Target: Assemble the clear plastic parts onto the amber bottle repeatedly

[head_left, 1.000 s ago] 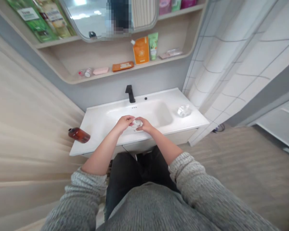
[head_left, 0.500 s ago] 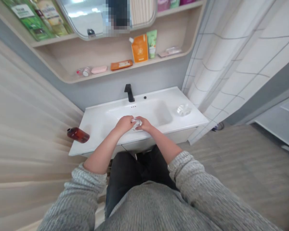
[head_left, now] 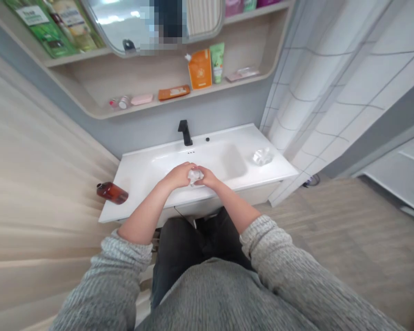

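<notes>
Over the front of the white sink [head_left: 134,184], my two hands meet around a small, clear-white, crumpled-looking piece [head_left: 195,175], perhaps plastic; its exact kind does not show. My left hand [head_left: 180,175] curls its fingers against the piece's left and far side. From the other side, my right hand [head_left: 207,176] grips it with thumb and fingers. Some fingertips are hidden behind the piece. An amber bottle [head_left: 114,192] with an uncapped neck is on the counter's left end, apart from both hands. Crumpled clear plastic [head_left: 262,156] lies on the right end of the counter.
A black faucet [head_left: 185,133] rises behind the basin. Above it, a wall shelf [head_left: 134,76] holds an orange pouch [head_left: 200,70], a green tube [head_left: 217,63] and other small items. A pale curtain [head_left: 37,184] hangs close on the left; a tiled wall [head_left: 317,92] stands right.
My left hand has shifted slightly up and turned around the clear-white piece, so more of it shows between my hands. My right hand has barely moved. The bottle and counter plastic stay put.
</notes>
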A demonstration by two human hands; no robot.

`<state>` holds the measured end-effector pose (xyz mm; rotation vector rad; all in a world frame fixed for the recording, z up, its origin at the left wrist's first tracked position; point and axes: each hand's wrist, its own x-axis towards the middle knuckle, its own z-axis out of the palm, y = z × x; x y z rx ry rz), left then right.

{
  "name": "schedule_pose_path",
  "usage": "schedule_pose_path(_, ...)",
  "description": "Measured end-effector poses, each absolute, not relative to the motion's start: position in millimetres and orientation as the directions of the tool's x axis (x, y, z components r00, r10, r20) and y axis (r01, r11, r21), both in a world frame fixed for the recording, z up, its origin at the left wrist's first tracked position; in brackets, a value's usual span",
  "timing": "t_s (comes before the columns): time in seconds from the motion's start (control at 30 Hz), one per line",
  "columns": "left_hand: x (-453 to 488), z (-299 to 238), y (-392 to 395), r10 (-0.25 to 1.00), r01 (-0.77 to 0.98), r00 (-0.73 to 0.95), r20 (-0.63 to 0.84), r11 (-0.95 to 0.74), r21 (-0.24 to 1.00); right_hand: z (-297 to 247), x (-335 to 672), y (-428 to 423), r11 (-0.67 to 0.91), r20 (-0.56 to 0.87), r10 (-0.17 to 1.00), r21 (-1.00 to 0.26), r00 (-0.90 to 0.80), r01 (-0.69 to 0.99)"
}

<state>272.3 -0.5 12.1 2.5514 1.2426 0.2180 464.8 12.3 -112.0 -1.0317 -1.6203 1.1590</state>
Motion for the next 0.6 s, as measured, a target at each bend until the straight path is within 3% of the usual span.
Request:
schedule_pose_path(0.23, 277, 17, -4, 0.874, 0.865, 0.479, -0.085, -0.454, 0.215, -114, 466, 13, 0.226, 0.181, 0.943, -0.964, -0.278, 0.140)
schedule_pose_path(0.37, 282, 15, -4, 0.798, 0.791, 0.600, -0.058, -0.581, 0.192, -115, 466, 15, 0.240, 0.190, 0.941, -0.958, -0.281, 0.156)
schedule_pose_path(0.53, 283, 18, -1, 0.835, 0.831, 0.550, 0.002, -0.548, 0.092, -115, 466, 15, 0.251, 0.205, 0.935, -0.958, -0.289, 0.135)
schedule_pose_path(0.6, 282, 19, -1, 0.790, 0.789, 0.612, -0.028, -0.608, 0.091, -114, 466, 15, 0.245, 0.189, 0.936, -0.956, -0.298, 0.164)
